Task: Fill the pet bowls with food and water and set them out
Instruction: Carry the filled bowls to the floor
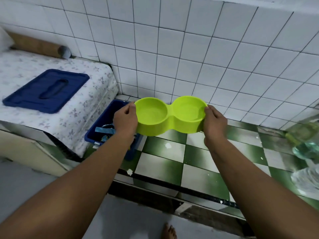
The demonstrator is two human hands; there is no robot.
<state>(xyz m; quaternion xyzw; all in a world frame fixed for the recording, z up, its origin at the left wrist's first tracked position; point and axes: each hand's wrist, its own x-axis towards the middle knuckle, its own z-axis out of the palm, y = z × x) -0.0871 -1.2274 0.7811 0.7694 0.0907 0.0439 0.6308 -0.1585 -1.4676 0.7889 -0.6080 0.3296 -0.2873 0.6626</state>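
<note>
Starting at nine o'clock in the view, a blue lid [46, 90] lies flat on a surface covered with floral cloth [82, 107]. A cardboard tube [39, 46] lies against the wall behind it, at about ten o'clock. Hard against the right side of that surface, an open blue bin [96, 128] stands on the floor. It holds a light blue strap [103, 131] and other items too hidden to name, and the left forearm crosses over its far corner.

The left grip [125, 120] grasps the left end of the lime-green double pet bowl [170, 116], fingers curled round the end wall. The bowl is held in the air near the middle of the view, roughly level, with both round wells facing up. It hangs in front of the white tiled wall [189, 57] and above the green-and-white chequered floor [172, 152]. The bin sits at eight o'clock of the bowl, partly under the left grip. The right grip [214, 123] clasps the bowl's right end in the same way.

At three to four o'clock, along the right edge, stand blurred clear and greenish things [305, 152]; I cannot tell what they are. Down at six o'clock, a dark threshold strip [155, 185] divides the chequered floor from a grey floor, where a bare foot [170, 230] shows.
</note>
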